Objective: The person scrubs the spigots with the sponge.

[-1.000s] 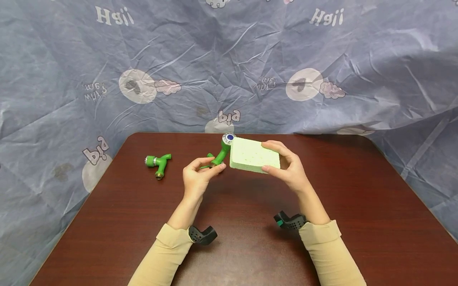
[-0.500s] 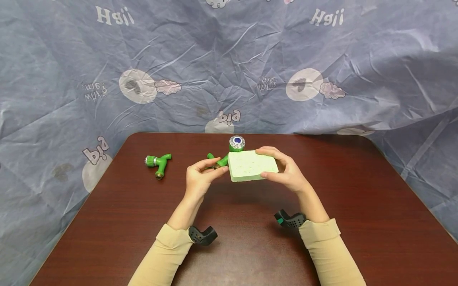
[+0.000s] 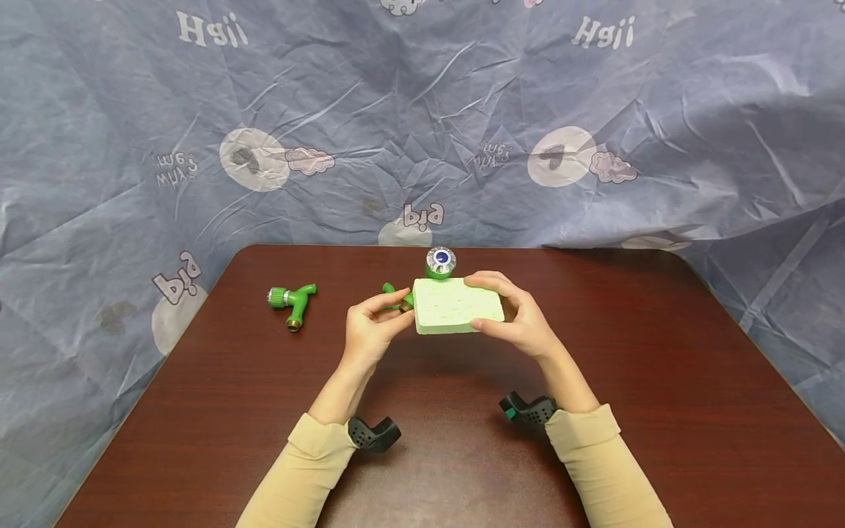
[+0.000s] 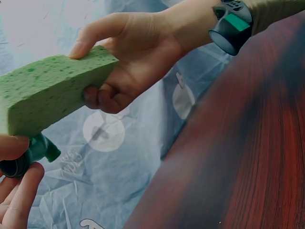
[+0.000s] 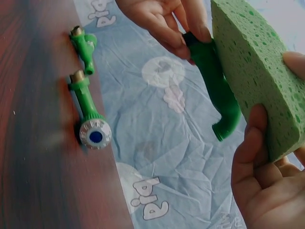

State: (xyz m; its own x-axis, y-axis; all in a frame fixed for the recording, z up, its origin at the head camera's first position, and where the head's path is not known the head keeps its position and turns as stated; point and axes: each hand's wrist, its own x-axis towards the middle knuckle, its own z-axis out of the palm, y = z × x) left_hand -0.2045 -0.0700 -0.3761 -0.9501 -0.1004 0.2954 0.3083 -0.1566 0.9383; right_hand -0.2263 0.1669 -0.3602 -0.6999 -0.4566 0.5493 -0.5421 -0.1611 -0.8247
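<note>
Sponge (image 3: 455, 304), pinched in the right hand (image 3: 521, 315), sits against the raised green tap (image 5: 211, 75), which the left hand (image 3: 366, 328) grips by one end; pushing off-centre could twist the tap loose.

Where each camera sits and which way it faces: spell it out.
Head: worn on the head, facing forward and down over the table; left hand with the held tap, right hand with the sponge, and both sleeves show.
Left wrist: on that wrist, looking past the left fingers toward the sponge and right hand.
Right wrist: on that wrist, looking past the right hand toward the sponge and left hand; two more taps lie on the table.
Both wrist views share the left hand, right hand, sponge and held tap.
</note>
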